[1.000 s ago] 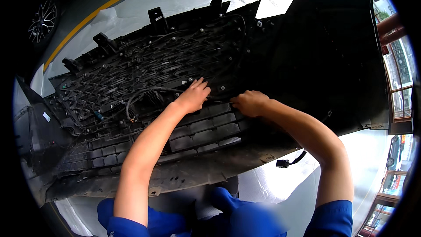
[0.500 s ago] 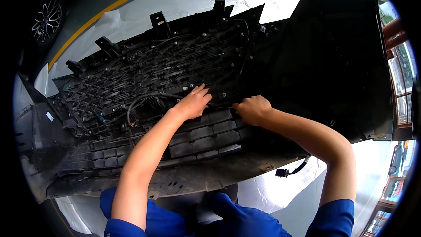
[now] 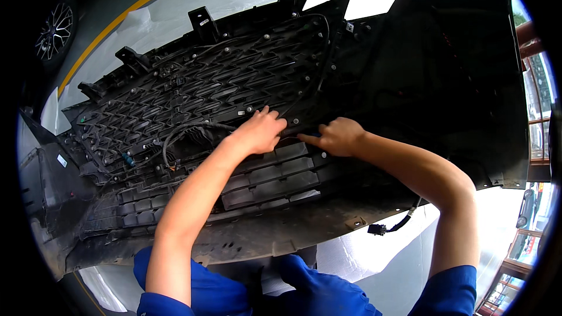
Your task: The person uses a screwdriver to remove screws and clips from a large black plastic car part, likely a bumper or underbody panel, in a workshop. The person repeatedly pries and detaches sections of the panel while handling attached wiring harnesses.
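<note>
The big black bumper cover (image 3: 257,243) lay beneath and around your left hand (image 3: 260,133) and right hand (image 3: 339,136), its inner side facing up, presumably to give you access to what was fixed there. White sheeting (image 3: 246,9) showed well beyond your hands and again closer to your body, probably to spare the cover from the floor (image 3: 404,263). The mesh grille (image 3: 216,88) spread ahead and to the left of your left hand; the slatted lower panel (image 3: 275,181) sat just nearer you than both hands. Your left hand rested with its fingers partly bent against the cover, perhaps to steady it, though whatever its fingertips held was hidden. Your right hand was half closed, index finger stretched toward the left one (a fleck of blue (image 3: 317,135) showed there, too small to name), so I couldn't tell its grip. A dark cable (image 3: 202,123) curved away left of your left hand; a loose plug (image 3: 377,229) hung nearer you than your right hand.
</note>
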Tool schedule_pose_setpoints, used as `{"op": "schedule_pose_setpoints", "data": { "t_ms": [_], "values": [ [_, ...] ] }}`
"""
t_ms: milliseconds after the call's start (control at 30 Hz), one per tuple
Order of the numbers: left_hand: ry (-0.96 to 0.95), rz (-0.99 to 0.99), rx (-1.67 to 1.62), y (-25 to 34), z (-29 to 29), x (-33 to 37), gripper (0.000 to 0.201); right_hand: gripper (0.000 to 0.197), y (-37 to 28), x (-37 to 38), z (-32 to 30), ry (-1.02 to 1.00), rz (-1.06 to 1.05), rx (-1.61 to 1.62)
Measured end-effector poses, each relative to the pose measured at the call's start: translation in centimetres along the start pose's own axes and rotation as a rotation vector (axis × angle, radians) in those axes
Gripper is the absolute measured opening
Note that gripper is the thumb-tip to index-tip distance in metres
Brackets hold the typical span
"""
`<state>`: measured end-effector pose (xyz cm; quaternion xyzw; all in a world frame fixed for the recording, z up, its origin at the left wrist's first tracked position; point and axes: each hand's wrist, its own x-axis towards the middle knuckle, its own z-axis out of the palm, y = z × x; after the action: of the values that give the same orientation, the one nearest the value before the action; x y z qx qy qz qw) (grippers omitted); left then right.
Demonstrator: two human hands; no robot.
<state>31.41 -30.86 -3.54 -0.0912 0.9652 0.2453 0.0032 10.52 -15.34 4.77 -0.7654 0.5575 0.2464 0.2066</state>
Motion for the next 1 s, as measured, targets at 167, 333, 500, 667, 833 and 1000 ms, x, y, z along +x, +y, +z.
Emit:
{"op": "schedule_pose_setpoints", "data": {
  "t_ms": [167,333,500,667,833,1000],
  "values": [
    [-0.033,-0.069,-0.270,1.4,-3.8,-1.1,0.027,0.059,-0.1,0.8,-2.8,-0.052,-0.051,0.048],
    [0.164,0.026,0.088,1.4,-1.6,-1.9,0.030,0.046,1.8,-7.4,-4.1,-0.002,0.212,0.389],
    [0.438,0.158,-0.094,5.2,0.1,1.8,0.022,0.046,4.2,-17.1,0.9,0.133,0.598,0.331],
    [0.399,0.153,-0.205,8.8,3.9,7.4,0.032,0.030,-0.4,-19.4,0.0,0.175,0.834,0.828],
    [0.325,0.163,0.102,10.5,4.0,12.0,0.048,0.040,-3.5,-18.4,4.2,0.366,0.842,0.804],
    [0.344,0.169,0.123,8.6,6.3,11.5,0.035,0.033,-3.2,-16.2,5.0,0.354,0.927,0.838]
  ]
}}
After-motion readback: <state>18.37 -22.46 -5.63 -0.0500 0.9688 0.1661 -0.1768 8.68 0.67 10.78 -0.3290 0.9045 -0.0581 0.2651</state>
